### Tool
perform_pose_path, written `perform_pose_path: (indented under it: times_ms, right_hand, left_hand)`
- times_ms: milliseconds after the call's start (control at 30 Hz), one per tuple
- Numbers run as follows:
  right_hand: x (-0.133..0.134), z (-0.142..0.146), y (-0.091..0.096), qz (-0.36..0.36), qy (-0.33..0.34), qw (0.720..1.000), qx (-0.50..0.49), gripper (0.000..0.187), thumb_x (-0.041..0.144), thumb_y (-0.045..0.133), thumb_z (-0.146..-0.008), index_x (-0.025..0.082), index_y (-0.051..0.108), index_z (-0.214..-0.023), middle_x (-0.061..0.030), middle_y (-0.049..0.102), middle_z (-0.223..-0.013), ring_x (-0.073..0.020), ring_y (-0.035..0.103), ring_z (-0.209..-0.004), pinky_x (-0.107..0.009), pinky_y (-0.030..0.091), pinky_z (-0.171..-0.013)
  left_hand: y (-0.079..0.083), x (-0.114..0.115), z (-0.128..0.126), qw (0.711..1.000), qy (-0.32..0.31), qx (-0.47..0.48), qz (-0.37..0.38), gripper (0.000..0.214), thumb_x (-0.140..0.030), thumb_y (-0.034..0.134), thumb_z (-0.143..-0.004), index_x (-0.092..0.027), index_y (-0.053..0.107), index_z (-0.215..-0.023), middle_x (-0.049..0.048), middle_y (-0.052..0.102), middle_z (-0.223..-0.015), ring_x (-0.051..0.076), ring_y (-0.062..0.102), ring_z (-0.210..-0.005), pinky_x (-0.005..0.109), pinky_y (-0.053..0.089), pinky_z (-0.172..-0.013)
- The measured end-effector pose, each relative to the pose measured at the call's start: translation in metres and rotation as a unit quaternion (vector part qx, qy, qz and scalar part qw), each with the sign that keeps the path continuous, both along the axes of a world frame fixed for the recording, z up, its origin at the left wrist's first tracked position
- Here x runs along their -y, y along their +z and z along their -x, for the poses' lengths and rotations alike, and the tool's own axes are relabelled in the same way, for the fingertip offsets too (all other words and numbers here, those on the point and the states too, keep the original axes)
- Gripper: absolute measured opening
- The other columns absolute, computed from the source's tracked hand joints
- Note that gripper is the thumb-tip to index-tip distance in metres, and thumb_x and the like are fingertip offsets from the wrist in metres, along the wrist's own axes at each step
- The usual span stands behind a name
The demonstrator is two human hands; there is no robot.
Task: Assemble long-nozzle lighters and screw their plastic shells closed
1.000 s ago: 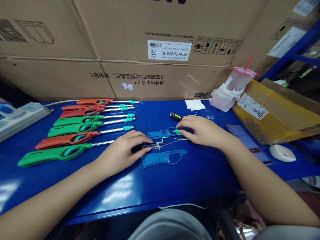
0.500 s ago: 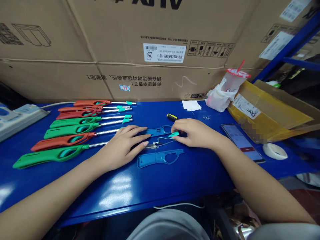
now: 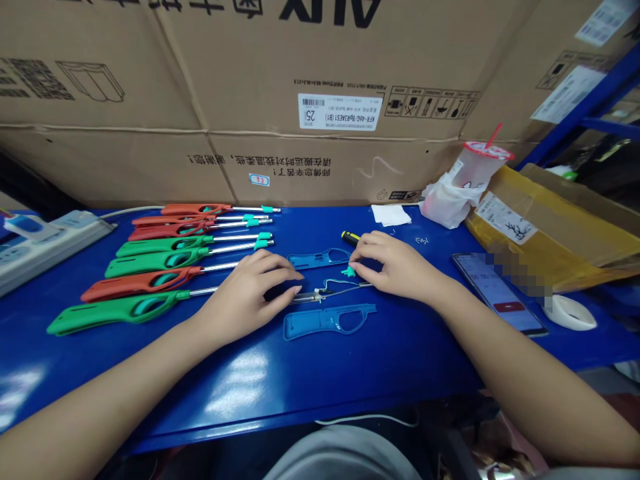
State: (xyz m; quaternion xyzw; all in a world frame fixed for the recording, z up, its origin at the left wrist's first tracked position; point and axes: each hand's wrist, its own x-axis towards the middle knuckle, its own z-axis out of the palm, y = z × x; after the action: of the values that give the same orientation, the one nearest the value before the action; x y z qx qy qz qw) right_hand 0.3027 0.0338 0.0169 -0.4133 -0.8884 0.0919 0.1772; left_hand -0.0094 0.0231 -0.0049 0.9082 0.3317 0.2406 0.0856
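Note:
A taken-apart blue lighter lies on the blue table (image 3: 320, 373). One blue shell half (image 3: 327, 320) is nearest me; the other blue shell half (image 3: 315, 258) lies further back. Between them sits the lighter's inner assembly (image 3: 327, 291), a metal tube with thin wires. My left hand (image 3: 247, 293) rests over its left end, fingers curled down on it. My right hand (image 3: 395, 267) pinches a small teal trigger piece (image 3: 349, 271) at the wires' right end. A yellow-and-black screwdriver (image 3: 350, 237) lies just behind my right hand.
Several finished red and green long-nosed lighters (image 3: 165, 267) lie in a row at left. A power strip (image 3: 45, 237) sits far left. A phone (image 3: 495, 293), tape roll (image 3: 570, 312), yellow parcel (image 3: 550, 227), plastic cup (image 3: 477, 167) and tissue (image 3: 390, 213) stand at right. Cardboard boxes (image 3: 300, 100) wall the back.
My left hand's fingers spread briefly, then curled back onto the inner assembly. My right hand stays on the teal piece, shifted slightly. The view tilted a little.

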Motion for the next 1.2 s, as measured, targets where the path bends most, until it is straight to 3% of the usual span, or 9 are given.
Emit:
perform_pose_path:
  times_ms: [133, 267, 433, 567, 667, 733, 867, 1067, 1200]
  right_hand:
    - [0.002, 0.001, 0.001, 0.073, 0.077, 0.994, 0.027, 0.013, 0.032, 0.069, -0.097, 0.019, 0.072, -0.098, -0.0077, 0.072, -0.103, -0.0227, 0.066, -0.099, -0.037, 0.051, -0.09]
    - [0.0, 0.002, 0.0, 0.123, 0.069, 0.989, 0.045, 0.007, 0.025, 0.073, -0.094, 0.018, 0.071, -0.094, -0.0045, 0.069, -0.098, -0.0171, 0.063, -0.085, -0.03, 0.046, -0.077]
    - [-0.002, 0.0, 0.001, 0.152, 0.046, 0.987, 0.015, 0.008, 0.014, 0.073, -0.089, 0.018, 0.068, -0.084, -0.0013, 0.065, -0.093, -0.0111, 0.054, -0.072, -0.026, 0.04, -0.07]
    - [0.001, 0.003, 0.0, 0.147, 0.021, 0.989, -0.001, 0.009, 0.02, 0.072, -0.092, 0.018, 0.065, -0.086, -0.0013, 0.065, -0.093, -0.0115, 0.052, -0.071, -0.026, 0.039, -0.068]
    - [0.001, 0.005, -0.002, 0.133, 0.008, 0.991, 0.005, 0.011, 0.026, 0.069, -0.095, 0.019, 0.065, -0.087, -0.0016, 0.068, -0.094, -0.013, 0.056, -0.074, -0.027, 0.04, -0.068]
    - [0.002, 0.007, -0.005, 0.116, -0.008, 0.993, 0.018, 0.008, 0.024, 0.067, -0.095, 0.02, 0.065, -0.088, -0.0015, 0.07, -0.095, -0.0148, 0.059, -0.079, -0.028, 0.04, -0.069]
    - [0.004, 0.012, -0.01, 0.082, -0.036, 0.996, 0.018, 0.001, 0.022, 0.066, -0.094, 0.022, 0.067, -0.095, -0.0022, 0.071, -0.097, -0.0186, 0.064, -0.086, -0.031, 0.042, -0.072]
    - [0.01, 0.021, -0.013, 0.012, 0.01, 1.0, -0.012, 0.01, 0.026, 0.063, -0.099, 0.021, 0.069, -0.106, -0.0074, 0.071, -0.112, -0.0239, 0.068, -0.105, -0.037, 0.053, -0.087]
    - [0.01, 0.021, -0.015, 0.001, 0.03, 0.999, -0.015, 0.009, 0.025, 0.063, -0.099, 0.021, 0.07, -0.103, -0.0084, 0.071, -0.11, -0.0255, 0.067, -0.107, -0.041, 0.054, -0.092]
  left_hand:
    - [0.005, 0.005, 0.001, 0.999, -0.031, -0.017, 0.027, 0.024, -0.037, 0.061, -0.105, -0.022, 0.077, -0.113, 0.0066, 0.075, -0.105, 0.022, 0.067, -0.096, 0.038, 0.052, -0.09]
    - [0.003, 0.005, 0.002, 0.997, -0.046, -0.047, 0.036, 0.025, -0.035, 0.059, -0.106, -0.022, 0.075, -0.12, 0.007, 0.076, -0.11, 0.023, 0.068, -0.099, 0.039, 0.051, -0.093]
    - [-0.001, 0.002, 0.0, 0.997, -0.047, -0.057, 0.038, 0.022, -0.031, 0.056, -0.108, -0.021, 0.074, -0.115, 0.006, 0.075, -0.109, 0.022, 0.068, -0.099, 0.04, 0.049, -0.094]
    - [-0.003, 0.001, -0.001, 0.998, -0.041, -0.047, 0.031, 0.021, -0.03, 0.055, -0.109, -0.02, 0.073, -0.114, 0.0052, 0.075, -0.109, 0.022, 0.068, -0.1, 0.041, 0.048, -0.099]
    - [-0.003, 0.0, -0.001, 0.998, -0.04, -0.025, 0.03, 0.021, -0.031, 0.055, -0.109, -0.02, 0.073, -0.114, 0.0057, 0.075, -0.108, 0.021, 0.068, -0.099, 0.038, 0.05, -0.093]
    - [-0.003, 0.0, 0.0, 0.999, -0.041, -0.015, 0.029, 0.022, -0.032, 0.056, -0.109, -0.02, 0.073, -0.114, 0.0061, 0.075, -0.107, 0.021, 0.067, -0.097, 0.036, 0.051, -0.089]
    - [-0.004, 0.002, 0.001, 0.998, -0.045, -0.029, 0.023, 0.022, -0.03, 0.056, -0.109, -0.02, 0.074, -0.115, 0.0058, 0.075, -0.106, 0.021, 0.067, -0.096, 0.04, 0.049, -0.096]
    - [-0.008, 0.002, 0.0, 0.999, -0.022, -0.037, 0.019, 0.023, -0.034, 0.063, -0.105, -0.023, 0.075, -0.121, 0.0061, 0.074, -0.112, 0.023, 0.065, -0.1, 0.039, 0.048, -0.089]
    - [-0.009, 0.001, -0.001, 0.999, -0.023, -0.029, 0.023, 0.02, -0.032, 0.06, -0.107, -0.025, 0.075, -0.117, 0.0039, 0.076, -0.111, 0.022, 0.065, -0.1, 0.039, 0.046, -0.09]
